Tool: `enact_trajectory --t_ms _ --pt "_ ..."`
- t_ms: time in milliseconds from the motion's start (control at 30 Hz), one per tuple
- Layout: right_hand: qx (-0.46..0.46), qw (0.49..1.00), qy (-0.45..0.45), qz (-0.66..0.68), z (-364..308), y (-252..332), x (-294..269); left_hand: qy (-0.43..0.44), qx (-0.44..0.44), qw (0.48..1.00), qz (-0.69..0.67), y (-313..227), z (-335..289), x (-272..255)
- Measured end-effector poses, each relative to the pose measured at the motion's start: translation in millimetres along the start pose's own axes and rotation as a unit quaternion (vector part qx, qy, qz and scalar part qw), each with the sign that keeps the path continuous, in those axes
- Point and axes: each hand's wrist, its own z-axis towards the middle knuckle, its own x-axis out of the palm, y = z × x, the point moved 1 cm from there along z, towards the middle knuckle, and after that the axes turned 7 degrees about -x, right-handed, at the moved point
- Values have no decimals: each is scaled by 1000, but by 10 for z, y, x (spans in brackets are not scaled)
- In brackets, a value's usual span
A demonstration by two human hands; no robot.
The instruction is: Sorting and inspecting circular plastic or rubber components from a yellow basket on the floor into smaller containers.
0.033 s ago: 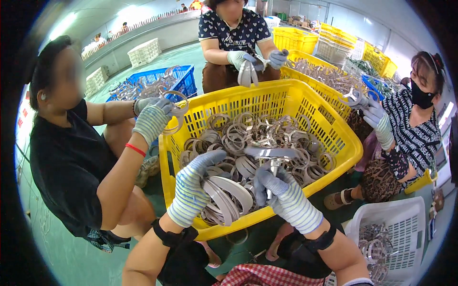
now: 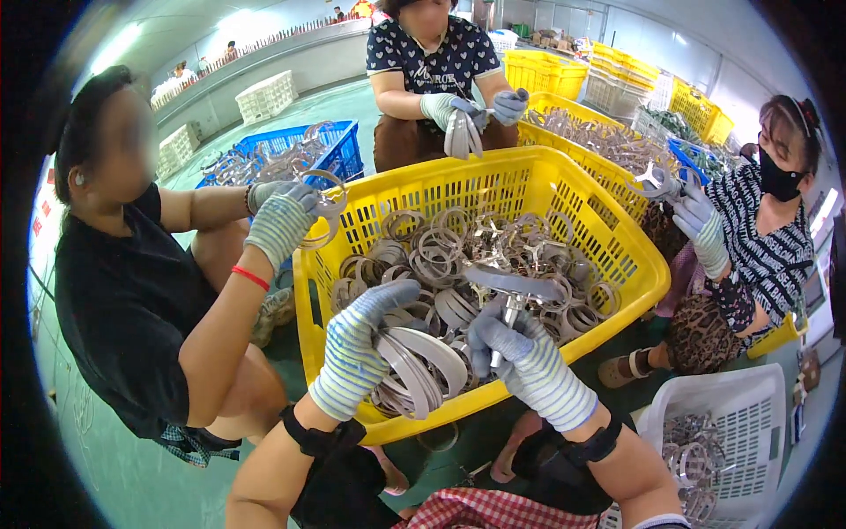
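Note:
My gloved left hand (image 2: 354, 353) holds a bunch of flat grey rings (image 2: 423, 370). They hang together at its palm, over the near left part of a yellow basket (image 2: 639, 295). Its thumb stretches toward the right. With closed fingers, my gloved right hand (image 2: 539, 366) grips the upright metal stem of a grey ring piece (image 2: 520, 284). That ring is tilted and stands above the hand, apart from the left hand's bunch. Below both hands, a heap of loose grey rings and shiny metal pieces (image 2: 441, 251) fills the basket. Some fingertips are hidden.
Co-workers' gloved hands hold rings at the basket's left (image 2: 280, 225), far side (image 2: 441, 110) and right (image 2: 701, 229). A blue basket (image 2: 351, 150) of similar parts stands at far left. A white basket (image 2: 762, 397) with metal parts is at near right. Stacked yellow baskets (image 2: 545, 75) stand behind.
The ring piece in my right hand has shifted slightly right and tilted more. The far co-worker's hands and rings have moved a little. My left hand is nearly still.

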Motion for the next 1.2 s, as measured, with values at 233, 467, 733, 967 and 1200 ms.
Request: enact_trajectory --t_ms 233,467,733,967,1200 --pt "-12 972 102 -210 -45 -80 -59 94 43 983 154 128 -7 -12" --pt "105 984 59 129 -36 -248 -113 129 94 958 239 12 -15 -1" --pt "57 987 45 142 7 -101 -38 74 304 917 248 -82 75 7" --pt "104 960 -117 230 110 39 -258 236 210 922 223 -168 -15 0" --pt "-3 983 -123 137 98 111 -153 262 133 940 173 -173 70 -90"
